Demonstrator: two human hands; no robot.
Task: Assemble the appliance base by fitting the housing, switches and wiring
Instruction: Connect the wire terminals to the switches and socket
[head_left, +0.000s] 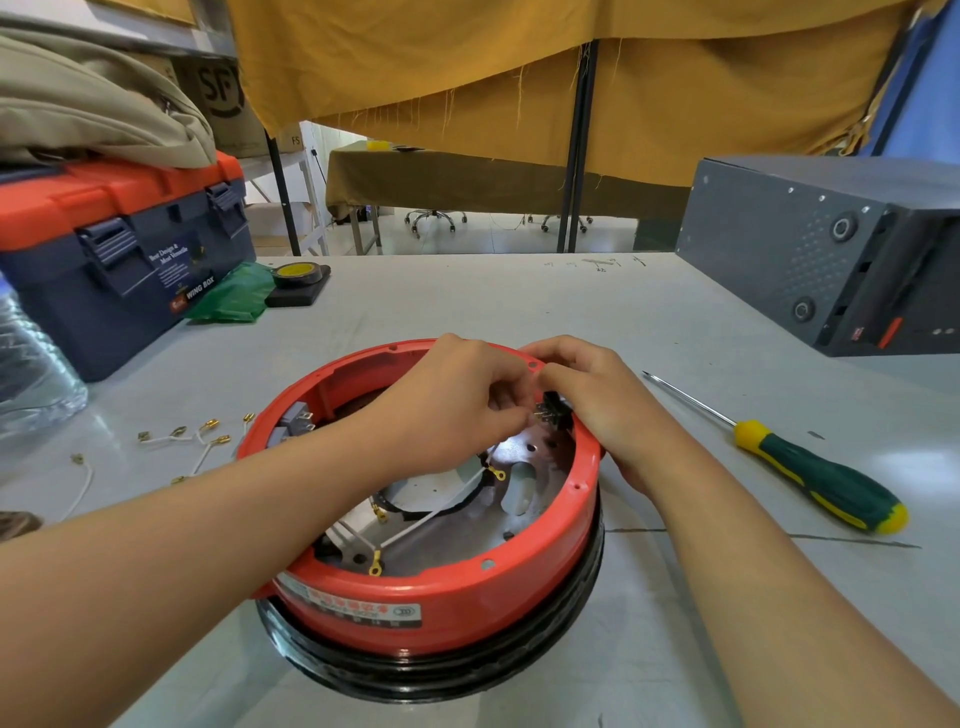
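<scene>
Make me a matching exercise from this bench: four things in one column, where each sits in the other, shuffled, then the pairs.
Things:
1. screwdriver
2. toolbox
3. black switch
4. loose white wires

Places:
A. between the fingertips of both hands, at the red housing's right inner wall
B. table, right of the housing
C. table, left of the housing
D. far left, under a beige bag

Pairs: 1-B, 2-D, 3-A, 4-C

bright, even light from overhead. soft glare patches on the grey table (467, 291) at left and right; faint shadows lie under the arms. wide-angle bending curves the edges. near forearms look slightly soft.
</scene>
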